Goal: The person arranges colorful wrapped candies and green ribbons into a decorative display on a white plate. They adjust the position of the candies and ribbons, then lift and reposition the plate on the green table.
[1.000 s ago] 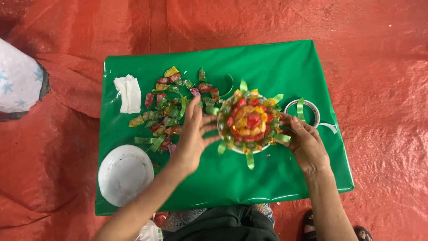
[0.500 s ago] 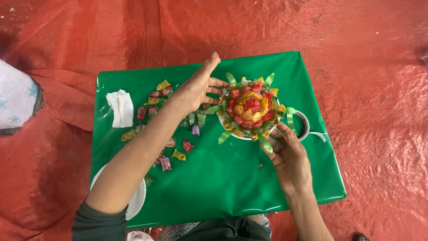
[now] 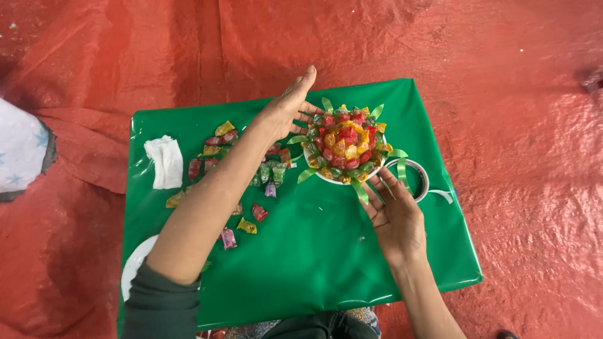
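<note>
A round candy arrangement (image 3: 344, 143), made of red, yellow and green wrapped sweets with green ribbon loops around a white rim, sits on a green sheet (image 3: 301, 251). My left hand (image 3: 286, 113) reaches across to its far left side, fingers spread and touching the edge. At the arrangement's near right edge is my right hand (image 3: 394, 213), palm up with its fingertips under the rim. Neither hand grips anything.
Loose wrapped candies (image 3: 242, 172) lie scattered left of the arrangement. A crumpled white tissue (image 3: 164, 162) is further left. A white plate (image 3: 132, 273) shows at the sheet's near left. A tape roll (image 3: 419, 179) lies right of the arrangement. Red tarp (image 3: 502, 94) surrounds the sheet.
My left hand has moved from the near left of the arrangement up to its far left edge. My right hand has shifted to the near right rim.
</note>
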